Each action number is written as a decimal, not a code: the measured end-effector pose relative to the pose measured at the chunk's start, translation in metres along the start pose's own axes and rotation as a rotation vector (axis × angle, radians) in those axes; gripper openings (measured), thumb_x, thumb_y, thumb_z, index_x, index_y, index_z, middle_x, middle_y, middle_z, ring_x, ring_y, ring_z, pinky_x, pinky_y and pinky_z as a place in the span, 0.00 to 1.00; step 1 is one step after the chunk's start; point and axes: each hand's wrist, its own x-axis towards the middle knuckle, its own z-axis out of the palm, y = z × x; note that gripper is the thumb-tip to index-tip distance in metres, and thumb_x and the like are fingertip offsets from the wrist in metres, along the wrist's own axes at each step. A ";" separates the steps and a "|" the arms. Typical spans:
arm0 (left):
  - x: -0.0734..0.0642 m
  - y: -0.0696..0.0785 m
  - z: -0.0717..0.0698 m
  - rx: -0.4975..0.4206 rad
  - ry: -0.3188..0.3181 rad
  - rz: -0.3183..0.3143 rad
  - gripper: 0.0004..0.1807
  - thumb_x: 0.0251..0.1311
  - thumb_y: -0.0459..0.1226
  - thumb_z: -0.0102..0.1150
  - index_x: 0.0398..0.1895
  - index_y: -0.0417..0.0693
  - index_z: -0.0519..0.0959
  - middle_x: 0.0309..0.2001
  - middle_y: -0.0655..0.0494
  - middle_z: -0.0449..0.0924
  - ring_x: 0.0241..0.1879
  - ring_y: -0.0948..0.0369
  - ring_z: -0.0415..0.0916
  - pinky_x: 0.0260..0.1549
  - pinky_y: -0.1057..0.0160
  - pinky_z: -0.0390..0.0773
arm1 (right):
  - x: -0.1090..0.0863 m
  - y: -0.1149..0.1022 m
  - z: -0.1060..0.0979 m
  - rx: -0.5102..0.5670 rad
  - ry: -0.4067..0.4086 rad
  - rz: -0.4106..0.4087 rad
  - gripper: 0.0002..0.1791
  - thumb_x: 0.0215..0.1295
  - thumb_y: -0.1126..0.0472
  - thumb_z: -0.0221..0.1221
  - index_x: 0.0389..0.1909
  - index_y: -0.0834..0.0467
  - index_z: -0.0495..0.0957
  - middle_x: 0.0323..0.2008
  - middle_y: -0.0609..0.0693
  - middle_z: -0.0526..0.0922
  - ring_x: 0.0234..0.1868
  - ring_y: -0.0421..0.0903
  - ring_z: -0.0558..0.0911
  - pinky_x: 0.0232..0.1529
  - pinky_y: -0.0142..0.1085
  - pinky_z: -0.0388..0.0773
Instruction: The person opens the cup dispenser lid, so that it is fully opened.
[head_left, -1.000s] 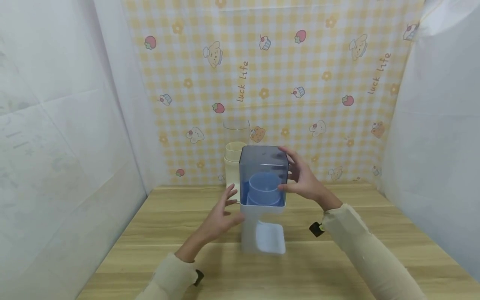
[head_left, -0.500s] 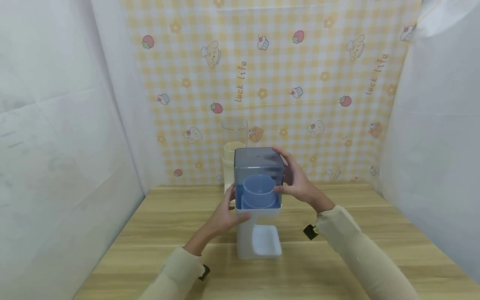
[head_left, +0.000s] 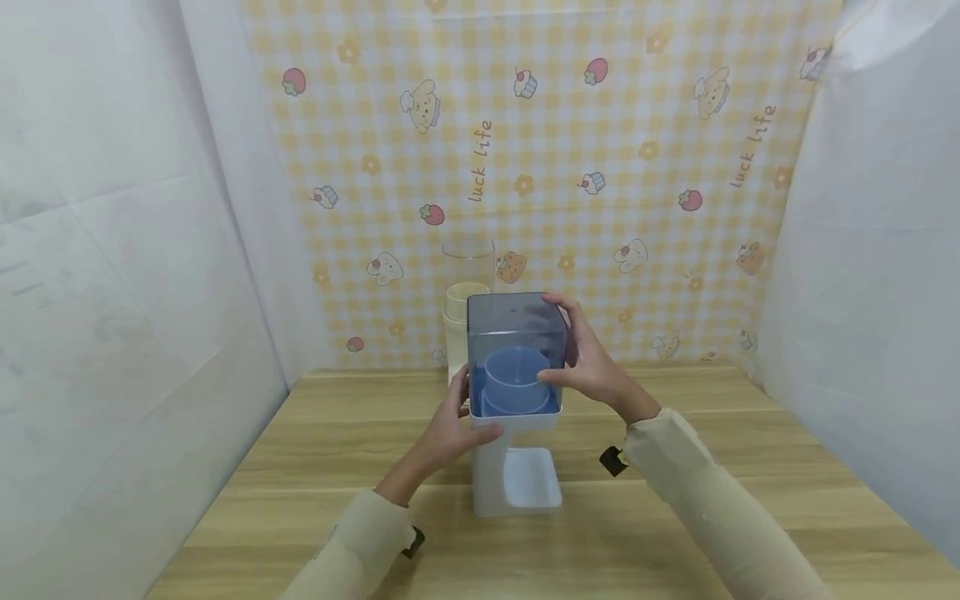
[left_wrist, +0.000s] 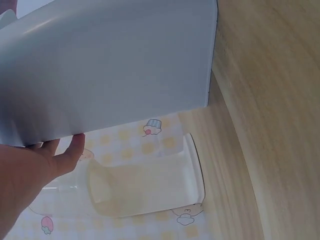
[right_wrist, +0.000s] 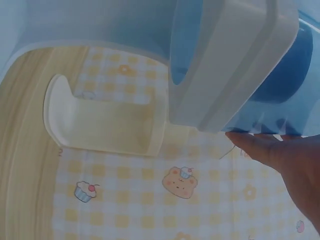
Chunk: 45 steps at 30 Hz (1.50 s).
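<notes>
A white stand (head_left: 489, 475) with a low tray foot (head_left: 534, 479) stands upright on the table. On its top sits a smoky see-through square cover (head_left: 513, 321), and a blue round sleeve (head_left: 516, 379) shows through it. My right hand (head_left: 596, 367) grips the cover's right side, thumb on the front face and fingers toward the back. My left hand (head_left: 447, 433) holds the left side just under the cover, thumb across the front and fingers behind. In the left wrist view, fingertips of the left hand (left_wrist: 30, 172) curl at the edge of the grey-looking side wall (left_wrist: 125, 65).
Close behind stands a cream holder (head_left: 456, 342) with a clear tube on top, partly hidden by the cover. The wood-grain table (head_left: 637, 517) ends at a checked cloth backdrop (head_left: 570, 208). White sheets (head_left: 135, 250) hang at both sides.
The left hand has moved in from beside the stand and now grips it. The stand, blurred earlier, has shifted slightly left and is still. The right hand has kept its hold on the cover.
</notes>
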 end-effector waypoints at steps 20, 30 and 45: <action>0.008 -0.012 0.007 0.061 0.088 0.108 0.59 0.49 0.59 0.68 0.78 0.48 0.47 0.59 0.45 0.71 0.53 0.50 0.74 0.45 0.51 0.81 | 0.008 0.000 -0.002 -0.209 -0.002 0.037 0.58 0.45 0.65 0.77 0.71 0.54 0.48 0.64 0.59 0.63 0.57 0.63 0.75 0.49 0.54 0.80; 0.009 -0.022 0.013 0.033 0.124 0.176 0.53 0.51 0.51 0.68 0.76 0.42 0.52 0.59 0.42 0.72 0.51 0.50 0.75 0.42 0.57 0.83 | 0.005 0.000 0.000 -0.226 0.021 -0.005 0.58 0.40 0.75 0.75 0.70 0.57 0.50 0.64 0.55 0.63 0.55 0.60 0.76 0.50 0.55 0.79; 0.008 -0.021 0.014 0.079 0.115 0.211 0.54 0.51 0.56 0.67 0.75 0.42 0.51 0.57 0.43 0.73 0.50 0.51 0.75 0.44 0.59 0.83 | 0.007 0.006 -0.009 -0.312 0.059 0.041 0.51 0.50 0.51 0.75 0.70 0.52 0.55 0.67 0.57 0.60 0.56 0.62 0.73 0.49 0.57 0.77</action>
